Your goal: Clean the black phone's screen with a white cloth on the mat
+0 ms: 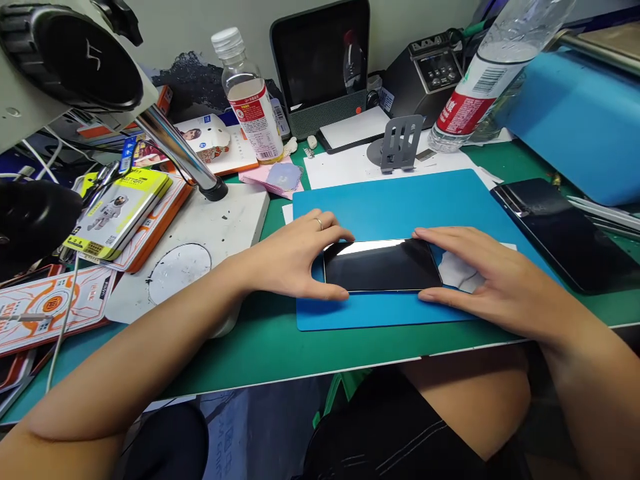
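A smartphone (383,267) with a dark, glossy screen lies lengthwise on a blue mat (390,200), screen up. My left hand (295,260) holds its left end, thumb at the near edge and fingertips at the far edge; a ring is on one finger. At the other end, my right hand (495,277) grips the same two edges between thumb and fingers. Under my right palm a crumpled white cloth or tissue (459,272) shows in part. The phone's underside is hidden.
Left stands a microscope base (235,213) with a metal post, beside stacked battery boxes (117,213). Behind the mat are a phone stand (401,143), a drink bottle (253,107), a water bottle (480,87) and a dark-screened device (320,60). A larger dark phone-like slab (570,233) lies right.
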Action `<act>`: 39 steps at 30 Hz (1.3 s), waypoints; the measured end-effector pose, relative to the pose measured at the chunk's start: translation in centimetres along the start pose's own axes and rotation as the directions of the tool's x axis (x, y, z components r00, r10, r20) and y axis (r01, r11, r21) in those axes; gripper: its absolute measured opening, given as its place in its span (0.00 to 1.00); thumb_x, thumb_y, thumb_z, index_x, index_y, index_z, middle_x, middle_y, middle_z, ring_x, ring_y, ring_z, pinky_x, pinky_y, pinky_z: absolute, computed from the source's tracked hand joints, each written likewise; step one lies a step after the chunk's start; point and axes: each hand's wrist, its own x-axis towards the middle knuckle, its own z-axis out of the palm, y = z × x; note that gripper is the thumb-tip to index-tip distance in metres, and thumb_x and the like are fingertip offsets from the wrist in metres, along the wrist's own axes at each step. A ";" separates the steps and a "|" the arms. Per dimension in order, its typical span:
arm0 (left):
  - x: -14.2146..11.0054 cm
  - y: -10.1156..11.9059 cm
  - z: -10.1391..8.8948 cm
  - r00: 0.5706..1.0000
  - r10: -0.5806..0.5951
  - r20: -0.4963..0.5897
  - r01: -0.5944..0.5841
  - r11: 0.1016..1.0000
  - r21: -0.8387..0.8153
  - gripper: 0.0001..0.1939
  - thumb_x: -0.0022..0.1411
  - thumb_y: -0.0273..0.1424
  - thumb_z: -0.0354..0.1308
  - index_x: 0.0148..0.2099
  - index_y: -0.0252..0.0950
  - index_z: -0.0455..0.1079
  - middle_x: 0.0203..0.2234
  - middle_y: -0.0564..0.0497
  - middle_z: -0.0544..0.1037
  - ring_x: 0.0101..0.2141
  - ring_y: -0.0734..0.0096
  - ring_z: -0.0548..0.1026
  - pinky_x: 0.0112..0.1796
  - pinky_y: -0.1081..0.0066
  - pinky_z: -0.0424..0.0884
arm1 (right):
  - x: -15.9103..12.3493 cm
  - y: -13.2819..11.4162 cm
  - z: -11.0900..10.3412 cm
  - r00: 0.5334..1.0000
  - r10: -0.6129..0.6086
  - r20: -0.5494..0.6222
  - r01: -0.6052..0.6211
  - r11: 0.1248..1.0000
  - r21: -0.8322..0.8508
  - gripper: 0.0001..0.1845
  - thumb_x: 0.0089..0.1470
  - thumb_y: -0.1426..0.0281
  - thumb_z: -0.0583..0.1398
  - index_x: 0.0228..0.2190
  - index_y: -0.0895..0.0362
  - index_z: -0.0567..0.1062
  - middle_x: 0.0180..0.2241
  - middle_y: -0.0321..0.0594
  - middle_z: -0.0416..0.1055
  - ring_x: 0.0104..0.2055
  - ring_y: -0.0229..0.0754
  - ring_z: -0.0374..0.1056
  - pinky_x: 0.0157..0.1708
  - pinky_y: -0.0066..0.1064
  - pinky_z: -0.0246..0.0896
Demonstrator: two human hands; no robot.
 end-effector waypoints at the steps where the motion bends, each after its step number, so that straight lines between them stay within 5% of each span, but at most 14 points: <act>1: 0.0 0.0 0.1 1.000 0.010 0.003 -0.010 1.000 0.022 0.40 0.56 0.57 0.65 0.62 0.36 0.67 0.48 0.42 0.72 0.49 0.51 0.69 0.49 0.56 0.69 | 0.0 -0.1 0.0 1.000 0.002 -0.002 -0.002 1.000 0.004 0.40 0.56 0.49 0.66 0.66 0.45 0.66 0.61 0.45 0.72 0.61 0.62 0.68 0.57 0.56 0.69; 20: 0.2 0.2 0.5 1.000 0.008 0.010 -0.009 0.999 0.050 0.37 0.58 0.54 0.66 0.61 0.37 0.68 0.48 0.42 0.71 0.48 0.52 0.69 0.49 0.55 0.71 | -0.2 -0.2 -0.1 1.000 -0.010 0.016 0.009 0.999 0.031 0.41 0.56 0.52 0.67 0.66 0.48 0.65 0.62 0.46 0.72 0.64 0.58 0.66 0.60 0.52 0.66; 33: 0.3 0.2 0.7 1.000 -0.010 0.003 0.010 1.000 0.018 0.37 0.58 0.51 0.67 0.61 0.33 0.67 0.49 0.43 0.71 0.50 0.53 0.69 0.50 0.56 0.71 | 0.1 -0.4 -0.3 0.996 0.080 0.041 -0.079 0.997 -0.023 0.47 0.53 0.42 0.64 0.65 0.58 0.67 0.62 0.53 0.68 0.64 0.61 0.64 0.60 0.52 0.66; 39: 0.3 0.2 0.8 1.000 -0.004 -0.002 0.004 1.000 0.020 0.36 0.59 0.51 0.67 0.61 0.34 0.67 0.49 0.43 0.71 0.50 0.54 0.69 0.51 0.57 0.71 | 0.3 -0.5 -0.4 0.995 0.083 0.048 -0.084 0.996 0.022 0.41 0.52 0.44 0.66 0.61 0.53 0.72 0.60 0.51 0.70 0.63 0.61 0.65 0.60 0.53 0.67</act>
